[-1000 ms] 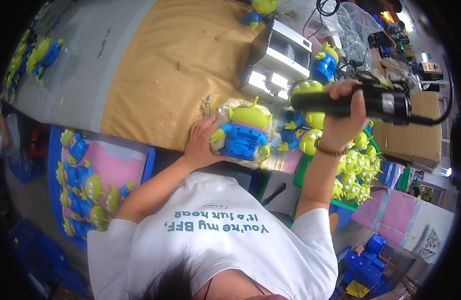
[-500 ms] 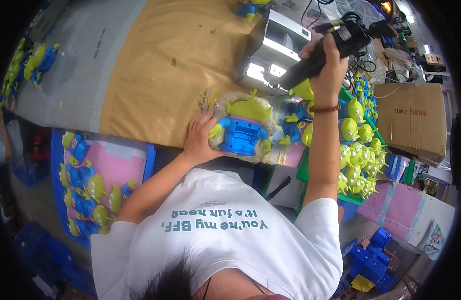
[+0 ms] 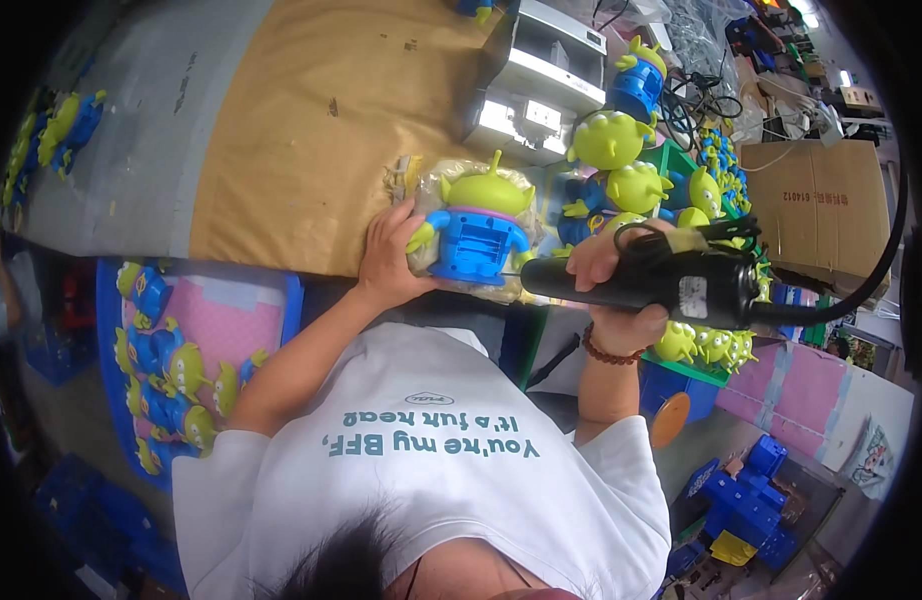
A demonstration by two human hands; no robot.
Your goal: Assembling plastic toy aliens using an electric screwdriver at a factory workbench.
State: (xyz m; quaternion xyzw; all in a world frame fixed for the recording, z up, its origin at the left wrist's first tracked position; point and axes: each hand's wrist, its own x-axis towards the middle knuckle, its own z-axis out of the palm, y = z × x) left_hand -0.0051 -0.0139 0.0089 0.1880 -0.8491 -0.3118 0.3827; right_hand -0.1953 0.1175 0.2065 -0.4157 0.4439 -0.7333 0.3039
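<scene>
A green-and-blue alien toy figure (image 3: pixel 479 235) lies in a padded, plastic-covered holder (image 3: pixel 421 190) at the table's near edge, its open battery compartment facing up. My left hand (image 3: pixel 389 255) grips the figure's left side, fingers along the arm and thumb by the base. In my right hand (image 3: pixel 616 290) is a black corded electric screwdriver (image 3: pixel 681 293), held level with its thin bit pointing left. The bit is at the lower right of the figure's blue body; whether it touches a screw I cannot tell.
A white-and-grey machine (image 3: pixel 546 75) stands beyond the holder. More alien figures (image 3: pixel 611 140) crowd the right side, several in a green crate (image 3: pixel 721 375). A blue bin (image 3: pixel 296 310) of figures is at left. The screwdriver's cord (image 3: pixel 861 285) curves up right, near a cardboard box (image 3: pixel 821 200).
My right hand has brought the screwdriver down from the upper right to beside the figure, turning it level. The left hand stays on the figure.
</scene>
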